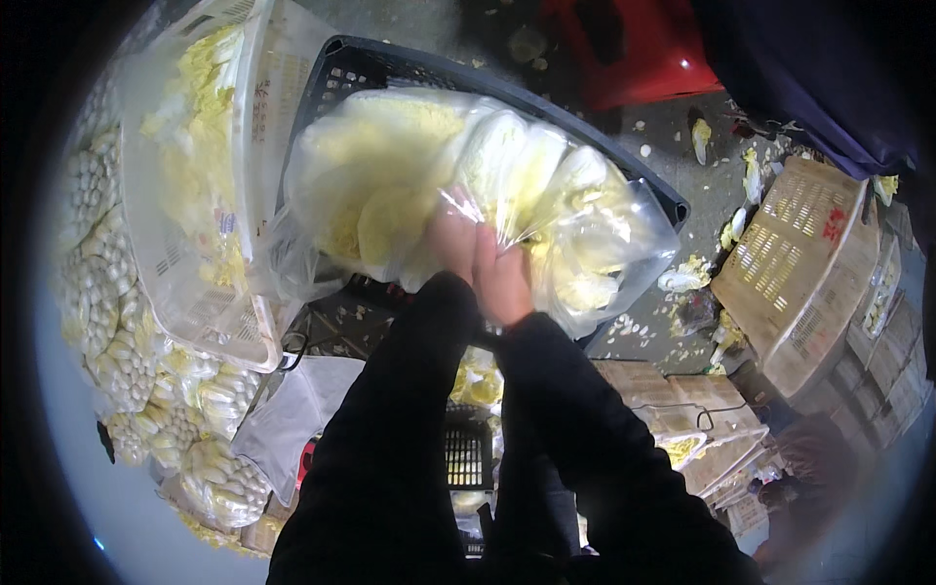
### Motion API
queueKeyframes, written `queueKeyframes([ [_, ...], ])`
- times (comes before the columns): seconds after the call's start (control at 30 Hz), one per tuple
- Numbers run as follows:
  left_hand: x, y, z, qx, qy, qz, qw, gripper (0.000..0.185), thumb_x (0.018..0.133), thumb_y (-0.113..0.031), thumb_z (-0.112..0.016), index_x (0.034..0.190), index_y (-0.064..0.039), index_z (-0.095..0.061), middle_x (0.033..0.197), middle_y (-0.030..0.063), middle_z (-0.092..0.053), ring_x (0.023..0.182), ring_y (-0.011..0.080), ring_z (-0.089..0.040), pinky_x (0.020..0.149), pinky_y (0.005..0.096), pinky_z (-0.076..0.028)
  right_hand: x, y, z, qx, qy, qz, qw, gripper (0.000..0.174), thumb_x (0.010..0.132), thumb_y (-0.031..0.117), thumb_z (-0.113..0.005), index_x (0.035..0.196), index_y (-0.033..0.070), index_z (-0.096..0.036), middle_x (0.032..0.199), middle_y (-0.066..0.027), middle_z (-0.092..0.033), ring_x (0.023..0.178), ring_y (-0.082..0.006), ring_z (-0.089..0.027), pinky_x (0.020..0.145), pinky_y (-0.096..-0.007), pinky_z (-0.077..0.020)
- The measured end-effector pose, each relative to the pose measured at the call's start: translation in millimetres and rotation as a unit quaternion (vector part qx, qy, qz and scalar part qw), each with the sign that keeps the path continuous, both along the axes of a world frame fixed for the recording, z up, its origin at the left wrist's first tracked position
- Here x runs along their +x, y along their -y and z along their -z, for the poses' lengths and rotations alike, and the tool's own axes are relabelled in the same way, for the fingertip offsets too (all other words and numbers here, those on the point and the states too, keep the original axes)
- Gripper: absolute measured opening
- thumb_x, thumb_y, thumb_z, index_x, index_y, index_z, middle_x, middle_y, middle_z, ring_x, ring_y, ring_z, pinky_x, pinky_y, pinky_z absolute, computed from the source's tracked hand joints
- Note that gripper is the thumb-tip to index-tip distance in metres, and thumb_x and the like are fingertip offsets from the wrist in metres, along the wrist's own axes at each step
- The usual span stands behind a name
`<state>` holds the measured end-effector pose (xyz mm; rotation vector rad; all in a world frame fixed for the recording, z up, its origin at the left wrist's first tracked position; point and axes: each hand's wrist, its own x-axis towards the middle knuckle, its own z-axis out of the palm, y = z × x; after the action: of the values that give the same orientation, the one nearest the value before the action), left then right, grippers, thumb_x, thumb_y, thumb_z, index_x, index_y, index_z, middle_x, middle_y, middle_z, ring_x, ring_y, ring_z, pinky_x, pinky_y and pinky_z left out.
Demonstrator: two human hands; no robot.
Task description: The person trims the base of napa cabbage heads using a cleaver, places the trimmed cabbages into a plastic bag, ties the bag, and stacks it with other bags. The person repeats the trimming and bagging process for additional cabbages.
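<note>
A clear plastic bag (pixel 621 219) packed with napa cabbages (pixel 504 153) lies over a dark plastic crate (pixel 468 69) in front of me. The film is drawn into tight creases where my hands meet at the bag's near side. My left hand (pixel 453 234) is closed on the gathered film, its fingers partly behind the plastic. Right against it, my right hand (pixel 501 278) grips the same bunched plastic. Loose film spreads to the left and right of both hands. Haze over the left half of the view blurs the cabbages there.
A tall white crate (pixel 252 146) of cabbages stands at the left, with bagged cabbages (pixel 102 292) stacked beyond it. On the right is a beige crate (pixel 790 234). Cabbage scraps (pixel 687 274) litter the floor. A red container (pixel 636 51) stands at the top; a person (pixel 804 482) is at lower right.
</note>
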<state>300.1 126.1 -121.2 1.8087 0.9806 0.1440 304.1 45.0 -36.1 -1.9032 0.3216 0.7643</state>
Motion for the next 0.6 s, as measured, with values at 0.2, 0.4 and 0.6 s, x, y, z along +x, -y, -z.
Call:
queueKeyframes([
  [0.2, -45.7, -14.6, -89.3, 0.305, 0.077, 0.198, 0.928, 0.021, 0.084, -0.014, -0.047, 0.078, 0.006, -0.054, 0.075, 0.0209, -0.059, 0.07, 0.0335, -0.058, 0.063, 0.041, -0.043, 2.9, 3.9, -9.7, 0.026, -0.008, 0.012, 1.0, 0.049, 0.095, 0.04, -0.044, 0.099, -0.006, -0.062, 0.083, -0.0144, -0.065, 0.079, -0.0216, -0.061, 0.073, -0.0332, -0.0453],
  [0.4, -93.2, -33.7, -127.2, 0.125, -0.005, 0.08, 0.989, 0.016, 0.086, -0.014, -0.046, 0.077, -0.003, -0.055, 0.077, 0.0086, -0.054, 0.074, 0.0281, -0.052, 0.069, 0.0363, -0.042, -3.0, 5.0, 3.8, 0.038, -0.004, 0.025, 0.999, 0.043, 0.094, 0.038, -0.047, 0.079, 0.001, -0.063, 0.057, -0.0026, -0.05, 0.055, -0.0119, -0.043, 0.056, -0.0318, -0.0397],
  [0.6, -38.9, -42.0, -78.8, 0.033, 0.077, -0.02, 0.996, 0.011, 0.08, -0.011, -0.049, 0.08, -0.001, -0.055, 0.09, 0.0129, -0.052, 0.09, 0.0335, -0.046, 0.083, 0.0438, -0.035, -8.9, 5.9, 21.8, 0.102, -0.028, 0.049, 0.993, 0.041, 0.094, 0.033, -0.049, 0.07, 0.002, -0.059, 0.052, 0.0016, -0.044, 0.051, -0.008, -0.038, 0.05, -0.029, -0.0344],
])
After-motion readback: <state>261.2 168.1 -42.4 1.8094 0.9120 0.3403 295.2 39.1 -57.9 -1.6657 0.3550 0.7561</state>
